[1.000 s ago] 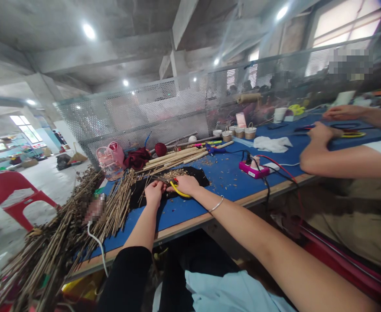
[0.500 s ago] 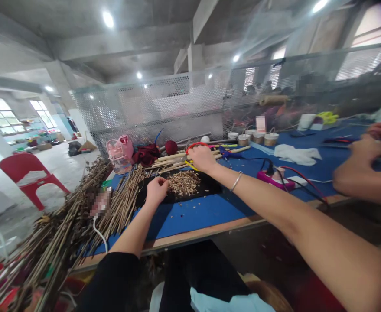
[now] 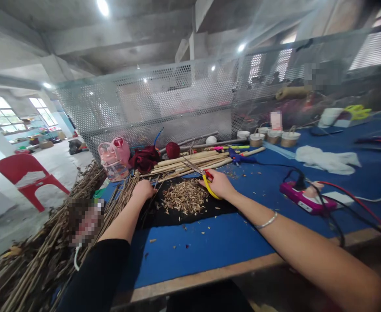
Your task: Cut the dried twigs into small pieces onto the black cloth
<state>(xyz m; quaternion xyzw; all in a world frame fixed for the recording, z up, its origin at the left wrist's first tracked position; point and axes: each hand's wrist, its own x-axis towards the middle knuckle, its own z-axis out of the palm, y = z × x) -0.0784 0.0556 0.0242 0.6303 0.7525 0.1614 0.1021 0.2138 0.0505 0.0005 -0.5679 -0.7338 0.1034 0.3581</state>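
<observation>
My right hand [image 3: 221,185] grips a pair of scissors [image 3: 213,189] by the yellow and red handles. Their blades point left and away from me, slightly apart, above the pale sticks [image 3: 177,164]. At the right end of the bundle of dried stems [image 3: 120,201], my left hand [image 3: 143,190] is closed, its fingertips pinched on what looks like a thin dried stem. Between both hands a heap of short cut stem pieces [image 3: 185,197] lies on a black cloth [image 3: 214,210].
Blue table covering [image 3: 190,251]; long brushy stalks [image 3: 30,260] hang over its left end. Behind are a pink bag [image 3: 114,158], dark red yarn ball [image 3: 172,151], glue gun [image 3: 240,158] and small pots [image 3: 289,138]. A purple power strip [image 3: 304,198] with cables and white gloves [image 3: 327,160] lie right.
My right hand has come nearer with the scissors, from over the pale sticks to the heap's right side. My left hand has shifted left onto the dried stems. The view has moved closer.
</observation>
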